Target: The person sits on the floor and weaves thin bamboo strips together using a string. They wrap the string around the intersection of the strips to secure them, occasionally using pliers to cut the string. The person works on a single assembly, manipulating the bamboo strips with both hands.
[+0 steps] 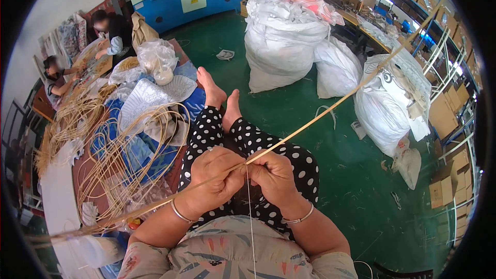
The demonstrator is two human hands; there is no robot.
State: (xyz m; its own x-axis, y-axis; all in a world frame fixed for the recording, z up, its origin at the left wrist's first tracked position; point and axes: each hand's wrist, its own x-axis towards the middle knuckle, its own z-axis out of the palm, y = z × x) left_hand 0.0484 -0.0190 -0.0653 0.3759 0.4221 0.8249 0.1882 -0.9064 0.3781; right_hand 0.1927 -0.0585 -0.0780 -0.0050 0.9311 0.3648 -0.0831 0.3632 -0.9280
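A long, pale tan cane strip (321, 115) crosses diagonally in front of me, from the lower left up to the far right. My left hand (217, 175) is closed around the strip just left of its middle. Close beside it, my right hand (273, 173) pinches at the same spot, thumb and fingertips together. A thin white thread (250, 212) runs from between my fingertips down over my shirt. Under the fingers, the exact point where thread meets strip is hidden.
Loops of cane (108, 165) lie on a bench at my left, with a white fan-shaped sheet (150, 95) and a clear plastic bag (156, 57). Two people work beyond it. Large white sacks (281, 41) stand ahead on the green floor; shelves with cardboard boxes (443, 113) line the right.
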